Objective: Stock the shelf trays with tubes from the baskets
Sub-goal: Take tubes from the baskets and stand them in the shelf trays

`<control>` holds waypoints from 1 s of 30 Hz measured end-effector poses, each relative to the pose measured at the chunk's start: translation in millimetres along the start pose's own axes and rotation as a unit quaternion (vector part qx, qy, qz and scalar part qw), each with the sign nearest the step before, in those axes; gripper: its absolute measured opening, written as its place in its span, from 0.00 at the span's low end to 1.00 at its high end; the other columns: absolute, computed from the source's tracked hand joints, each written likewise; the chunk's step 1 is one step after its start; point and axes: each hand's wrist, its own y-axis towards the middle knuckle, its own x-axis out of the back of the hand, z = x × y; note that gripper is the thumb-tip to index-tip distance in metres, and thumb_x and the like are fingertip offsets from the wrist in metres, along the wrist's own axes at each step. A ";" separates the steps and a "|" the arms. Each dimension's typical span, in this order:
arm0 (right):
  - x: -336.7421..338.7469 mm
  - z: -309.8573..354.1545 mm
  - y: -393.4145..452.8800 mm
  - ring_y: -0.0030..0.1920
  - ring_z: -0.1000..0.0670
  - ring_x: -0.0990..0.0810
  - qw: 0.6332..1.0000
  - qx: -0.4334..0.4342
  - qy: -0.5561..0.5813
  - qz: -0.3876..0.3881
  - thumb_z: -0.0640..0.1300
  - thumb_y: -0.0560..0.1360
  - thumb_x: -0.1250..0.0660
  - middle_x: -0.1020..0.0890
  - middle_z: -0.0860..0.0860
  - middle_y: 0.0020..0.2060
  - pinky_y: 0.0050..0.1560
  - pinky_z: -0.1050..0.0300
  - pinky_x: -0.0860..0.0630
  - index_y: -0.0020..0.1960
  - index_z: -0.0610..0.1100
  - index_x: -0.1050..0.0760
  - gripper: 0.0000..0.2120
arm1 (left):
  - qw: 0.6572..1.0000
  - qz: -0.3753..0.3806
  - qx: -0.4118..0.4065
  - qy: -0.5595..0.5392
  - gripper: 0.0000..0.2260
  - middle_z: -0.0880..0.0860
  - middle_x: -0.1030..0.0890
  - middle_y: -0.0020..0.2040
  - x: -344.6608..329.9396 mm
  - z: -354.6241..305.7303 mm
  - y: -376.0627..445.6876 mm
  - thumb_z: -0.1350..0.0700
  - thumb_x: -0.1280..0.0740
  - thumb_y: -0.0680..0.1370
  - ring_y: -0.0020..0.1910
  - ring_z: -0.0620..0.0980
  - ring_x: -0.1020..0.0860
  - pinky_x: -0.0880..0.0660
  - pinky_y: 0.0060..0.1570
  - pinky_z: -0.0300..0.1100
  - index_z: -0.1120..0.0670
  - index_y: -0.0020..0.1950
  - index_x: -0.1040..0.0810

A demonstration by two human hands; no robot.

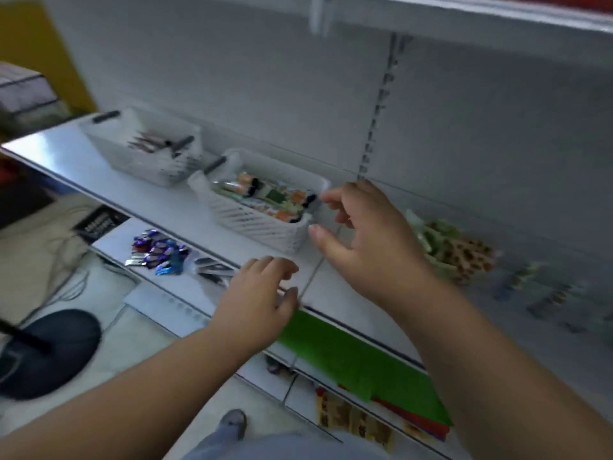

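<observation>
A white slatted basket (265,229) stands on the white shelf (348,293), filled with orange, green and black tubes (265,197). A second white basket (139,154) farther left holds darker tubes. My right hand (368,237) hovers just right of the near basket, fingers loosely curled and spread, holding nothing; its fingertips are close to the basket's right end. My left hand (258,303) hangs over the shelf's front edge, fingers relaxed and empty. At the right a clear tray (447,247) holds green and brown-patterned tubes, blurred.
A lower shelf carries purple and blue packets (159,252) and a green sheet (358,363). A higher shelf (464,18) juts out overhead. A dark round stool or base (49,353) sits on the floor at left. My shoe (234,423) shows below.
</observation>
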 end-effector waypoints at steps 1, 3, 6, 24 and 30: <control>-10.3 15.4 10.6 0.51 0.55 0.27 1.000 0.015 0.004 0.002 0.51 0.75 0.32 0.30 0.57 0.50 0.51 0.59 0.29 0.61 0.48 0.27 0.17 | 1.000 -0.005 0.011 0.004 0.13 0.45 0.23 0.52 11.7 17.4 -2.1 0.51 0.35 0.76 0.53 0.47 0.27 0.28 0.54 0.45 0.48 0.60 0.25; -30.7 44.0 31.1 0.50 0.57 0.28 0.999 0.035 0.008 0.007 0.51 0.74 0.31 0.29 0.57 0.50 0.50 0.61 0.30 0.61 0.48 0.26 0.17 | 0.999 -0.019 0.030 0.007 0.13 0.45 0.23 0.53 33.6 50.6 -5.2 0.51 0.35 0.76 0.54 0.46 0.27 0.28 0.55 0.44 0.48 0.60 0.25; -71.1 82.7 64.5 0.47 0.62 0.32 0.999 0.049 0.003 0.006 0.52 0.74 0.31 0.30 0.59 0.48 0.47 0.67 0.36 0.60 0.49 0.26 0.15 | 0.998 -0.048 0.049 0.000 0.12 0.45 0.23 0.52 65.7 110.0 -6.9 0.51 0.34 0.76 0.53 0.46 0.27 0.30 0.53 0.41 0.49 0.59 0.24; -232.6 145.7 263.2 0.45 0.58 0.27 0.999 -0.030 0.004 0.036 0.51 0.75 0.32 0.26 0.57 0.47 0.47 0.61 0.29 0.55 0.52 0.27 0.10 | 0.995 -0.064 0.078 -0.029 0.14 0.40 0.25 0.51 181.2 330.9 96.8 0.51 0.36 0.77 0.52 0.43 0.28 0.28 0.54 0.41 0.48 0.62 0.25; -283.5 132.4 349.2 0.46 0.50 0.24 0.991 -0.018 -0.040 0.127 0.45 0.74 0.30 0.23 0.50 0.49 0.46 0.58 0.28 0.55 0.46 0.25 0.11 | 0.995 -0.066 0.074 -0.020 0.13 0.40 0.25 0.52 217.0 371.0 147.6 0.50 0.36 0.77 0.53 0.41 0.29 0.30 0.55 0.39 0.46 0.62 0.27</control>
